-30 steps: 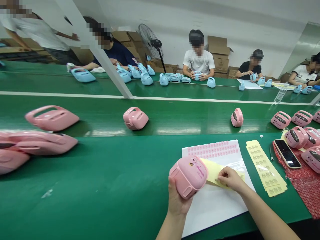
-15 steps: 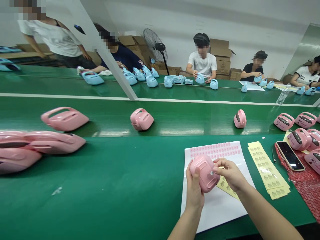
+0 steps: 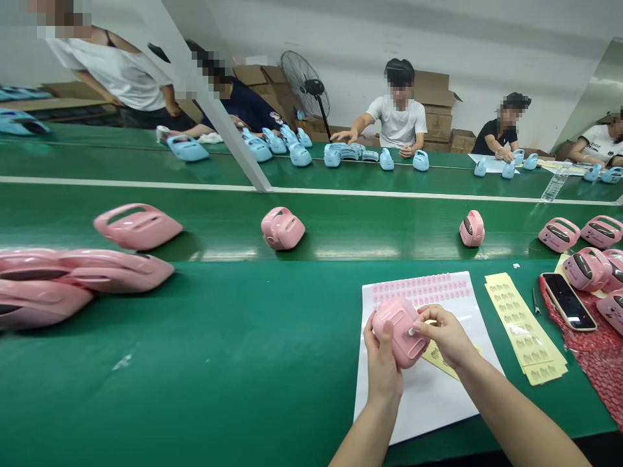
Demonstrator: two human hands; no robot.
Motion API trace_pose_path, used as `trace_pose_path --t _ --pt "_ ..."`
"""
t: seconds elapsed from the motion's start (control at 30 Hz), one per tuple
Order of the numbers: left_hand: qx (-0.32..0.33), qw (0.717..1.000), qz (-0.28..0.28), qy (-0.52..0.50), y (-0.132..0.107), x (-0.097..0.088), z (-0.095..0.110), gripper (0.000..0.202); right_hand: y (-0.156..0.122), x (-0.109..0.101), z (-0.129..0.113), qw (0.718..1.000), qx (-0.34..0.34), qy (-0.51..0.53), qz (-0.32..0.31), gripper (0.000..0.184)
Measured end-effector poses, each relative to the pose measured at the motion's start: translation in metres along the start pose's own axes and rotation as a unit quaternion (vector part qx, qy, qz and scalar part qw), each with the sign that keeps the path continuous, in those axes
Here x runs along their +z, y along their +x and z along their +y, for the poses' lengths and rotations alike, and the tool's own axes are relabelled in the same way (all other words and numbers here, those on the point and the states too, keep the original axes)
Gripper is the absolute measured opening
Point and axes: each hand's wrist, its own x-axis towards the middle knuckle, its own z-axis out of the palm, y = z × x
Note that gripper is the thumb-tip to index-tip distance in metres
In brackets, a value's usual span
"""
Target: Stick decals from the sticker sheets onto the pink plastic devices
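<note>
My left hand [image 3: 384, 363] is wrapped round a pink plastic housing [image 3: 396, 324], thumb on its near face and fingers behind. The housing is tilted, with long raised ridges and some small dark marks facing me. At its right side my right hand [image 3: 445, 334] has thumb and forefinger pinched together on a small white piece [image 3: 411, 331], too small to name, which is at the housing's surface. Beneath both hands lies a white sheet [image 3: 423, 405] with rows of pink stickers [image 3: 421, 289] along its far edge. A yellow sticker strip [image 3: 440, 360] is partly hidden behind my right hand.
More yellow sticker sheets [image 3: 525, 331], tweezers [image 3: 536, 302] and a phone [image 3: 568, 301] on red bubble wrap [image 3: 596, 370] lie to the right. Pink housings [image 3: 117, 271] are piled at left; others [image 3: 283, 228] stand on the green belt. Co-workers across handle blue housings [image 3: 300, 155].
The view has shifted slightly. My hands keep nearly the same hold, with the right fingertips still at the housing. Across the belt, a co-worker has put down a blue housing and reaches sideways.
</note>
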Motion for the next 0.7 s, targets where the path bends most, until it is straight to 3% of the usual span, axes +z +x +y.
trace_pose_path --t 0.23,0.4,0.5,0.6,0.7 --pt "0.005 1.000 0.011 -0.009 -0.001 0.003 0.002 0.053 0.001 0.001 0.006 0.991 -0.069 -0.106 0.032 0.017" --pt "0.012 1.000 0.017 -0.009 -0.001 0.003 0.002 0.052 -0.007 0.008 0.013 0.950 -0.222 -0.200 0.088 0.009" --pt "0.007 1.000 0.015 -0.018 -0.001 0.003 0.001 0.053 -0.011 0.012 0.017 0.931 -0.284 -0.214 0.081 0.007" --pt "-0.005 0.999 0.023 -0.028 0.000 0.004 0.002 0.046 -0.011 0.009 0.015 0.941 -0.286 -0.167 0.073 0.011" --pt "-0.036 0.997 0.030 -0.054 0.001 0.003 0.007 0.036 -0.004 -0.010 0.012 0.958 -0.245 -0.112 0.100 0.015"
